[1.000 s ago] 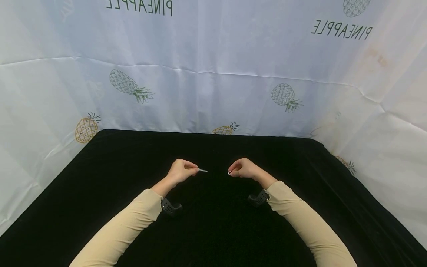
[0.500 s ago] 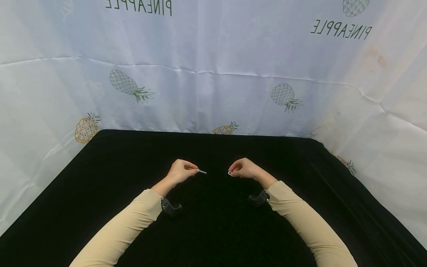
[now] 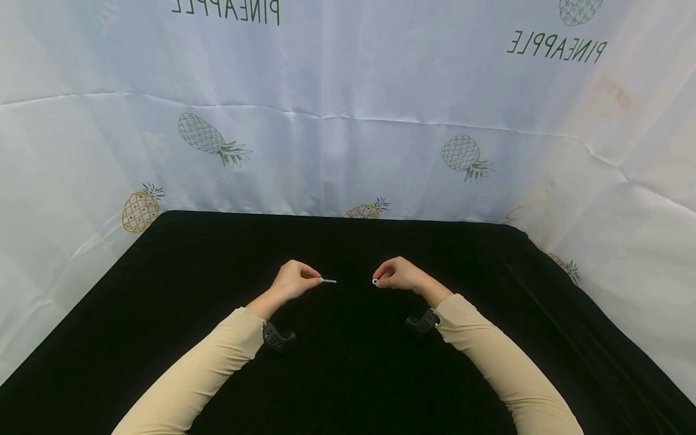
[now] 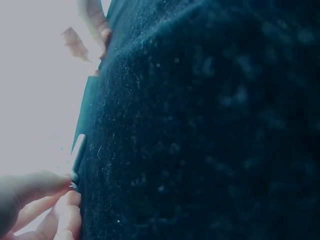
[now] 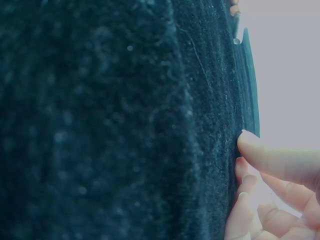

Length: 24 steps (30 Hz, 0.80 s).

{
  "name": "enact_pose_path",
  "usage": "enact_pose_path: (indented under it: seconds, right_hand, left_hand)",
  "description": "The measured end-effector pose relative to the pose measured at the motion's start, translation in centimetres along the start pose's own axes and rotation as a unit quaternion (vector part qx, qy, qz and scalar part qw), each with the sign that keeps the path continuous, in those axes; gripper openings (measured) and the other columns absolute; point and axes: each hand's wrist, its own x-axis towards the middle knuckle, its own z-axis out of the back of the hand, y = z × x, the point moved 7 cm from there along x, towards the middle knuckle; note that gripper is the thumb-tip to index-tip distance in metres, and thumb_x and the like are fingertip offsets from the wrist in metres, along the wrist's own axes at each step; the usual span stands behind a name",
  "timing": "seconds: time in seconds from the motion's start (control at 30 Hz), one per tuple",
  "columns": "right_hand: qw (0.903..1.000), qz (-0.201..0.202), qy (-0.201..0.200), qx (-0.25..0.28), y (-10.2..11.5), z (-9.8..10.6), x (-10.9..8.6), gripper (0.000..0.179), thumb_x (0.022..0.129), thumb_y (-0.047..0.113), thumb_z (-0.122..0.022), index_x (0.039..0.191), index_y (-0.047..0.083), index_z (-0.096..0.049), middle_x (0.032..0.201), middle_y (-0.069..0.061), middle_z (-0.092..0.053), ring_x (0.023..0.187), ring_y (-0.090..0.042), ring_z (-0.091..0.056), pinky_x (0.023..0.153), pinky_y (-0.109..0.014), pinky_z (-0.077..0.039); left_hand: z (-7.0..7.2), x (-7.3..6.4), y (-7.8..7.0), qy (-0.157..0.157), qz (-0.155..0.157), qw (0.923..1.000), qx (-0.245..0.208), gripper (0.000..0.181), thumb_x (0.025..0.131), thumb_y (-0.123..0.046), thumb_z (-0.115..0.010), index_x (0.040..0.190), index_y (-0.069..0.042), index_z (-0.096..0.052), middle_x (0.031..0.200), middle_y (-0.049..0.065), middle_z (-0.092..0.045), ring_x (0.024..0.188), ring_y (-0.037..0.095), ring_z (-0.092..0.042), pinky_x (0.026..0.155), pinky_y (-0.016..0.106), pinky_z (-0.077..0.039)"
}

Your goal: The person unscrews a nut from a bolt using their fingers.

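A slim metal bolt is pinched by its head end between the thumb and fingers of my left hand. Its threaded shank points away from the fingertips in the left wrist view, toward the right hand. Across a short gap, my right hand pinches a small pale nut, its hole showing in the head view. From the right wrist, the thumb and curled fingers hide the nut, while the bolt's end shows at the top. Bolt and nut are apart.
Black cloth covers the table under both hands. Behind it hangs a white curtain printed with pineapples. A black strap device sits on the left wrist and another on the right wrist.
The bolt has tipped down, then back to nearly level, in the left fingers. The nut has turned slightly so its hole shows more clearly. Both arms stay almost still.
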Motion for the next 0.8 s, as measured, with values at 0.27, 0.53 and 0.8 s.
enact_pose_path:
  seconds: [0.27, 0.53, 0.8]
  right_hand:
    - [1.0000, 0.001, 0.002, -0.001, -0.05, 0.01, 0.10, 0.019, 0.086, 0.014, -0.064, 0.103, 0.004, -0.064, 0.091, -0.007, -0.066, 0.080, -0.013, -0.060, 0.074, -0.028, -0.051]
    - [1.0000, 0.002, 0.002, 0.001, -0.26, 0.01, 0.15, 0.020, 0.086, 0.014, -0.064, 0.103, 0.004, -0.064, 0.091, -0.006, -0.067, 0.081, -0.013, -0.061, 0.074, -0.027, -0.051]
    - [0.9999, -0.006, 0.002, 0.014, -0.12, 0.34, -0.02, 0.022, 0.086, 0.016, -0.064, 0.105, 0.005, -0.064, 0.094, -0.007, -0.067, 0.081, -0.014, -0.061, 0.072, -0.026, -0.051]
  left_hand:
    - [0.05, -0.05, -0.17, 0.010, -0.004, 0.9998, 0.016, 0.016, 0.088, -0.014, -0.063, 0.096, -0.003, -0.070, 0.098, 0.012, -0.068, 0.082, 0.018, -0.061, 0.069, 0.029, -0.051]
    - [0.07, -0.02, -0.17, 0.006, -0.008, 0.9998, 0.018, 0.016, 0.087, -0.013, -0.064, 0.096, -0.002, -0.070, 0.098, 0.013, -0.068, 0.083, 0.018, -0.062, 0.070, 0.030, -0.051]
    - [0.24, -0.01, 0.01, 0.011, -0.010, 0.9999, 0.005, 0.019, 0.087, -0.016, -0.064, 0.099, -0.002, -0.070, 0.099, 0.014, -0.068, 0.084, 0.019, -0.064, 0.072, 0.030, -0.053]
